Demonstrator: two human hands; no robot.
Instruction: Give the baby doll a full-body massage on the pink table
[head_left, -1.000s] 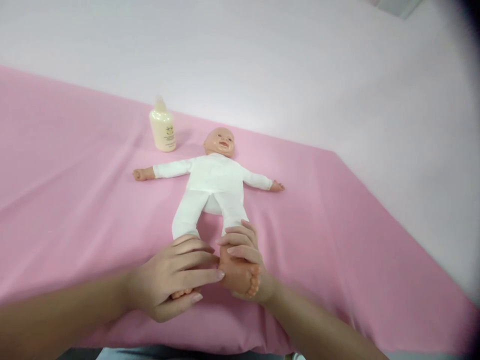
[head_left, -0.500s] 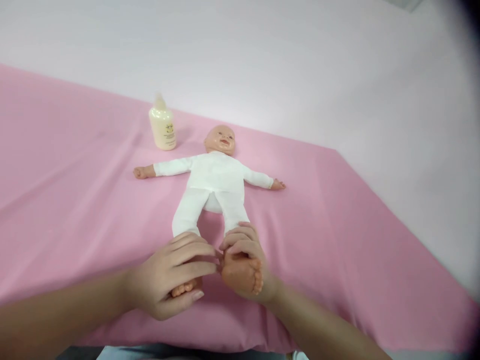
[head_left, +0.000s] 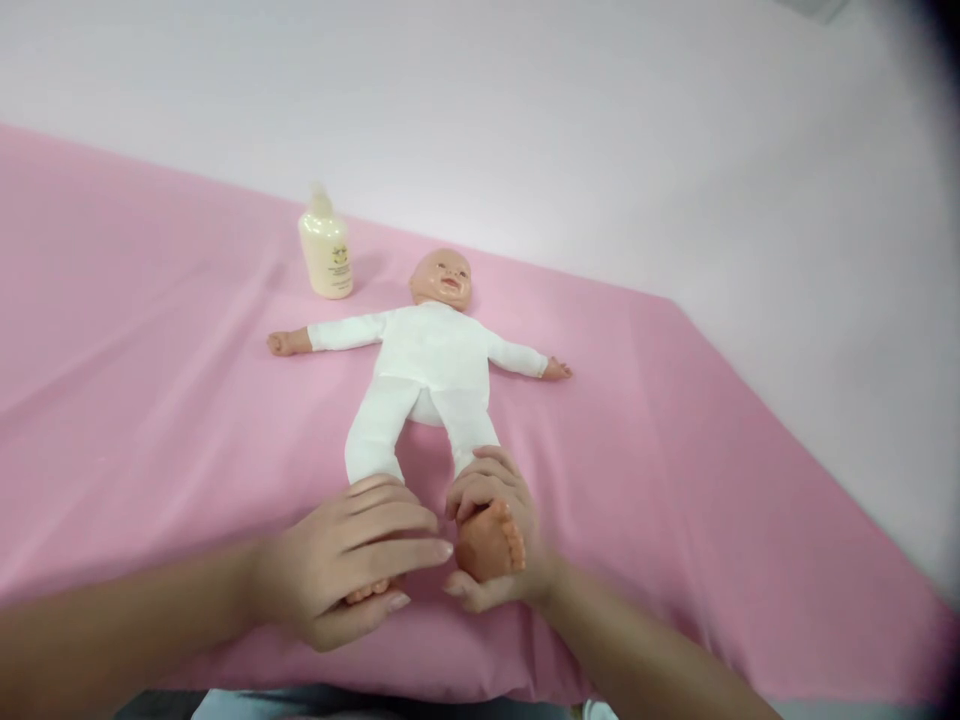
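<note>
A pink sheet (head_left: 675, 480) is spread over the surface, with a pale wall behind. On it a doll (head_left: 427, 370) in a white suit is laid on its back, arms out, head toward the wall. Its two bare feet are taken at the near edge: one foot (head_left: 489, 540) is cupped by the right hand (head_left: 495, 520), fingers curled over the ankle and thumb pressed beneath the sole; the other foot (head_left: 367, 590) is covered by the left hand (head_left: 352, 565), fingers closed over it, only the toes seen. Since half a second ago, the cupped foot has been tipped more upright and the thumb brought under it. A cream bottle (head_left: 325, 250) is stood beside the doll's head.
</note>
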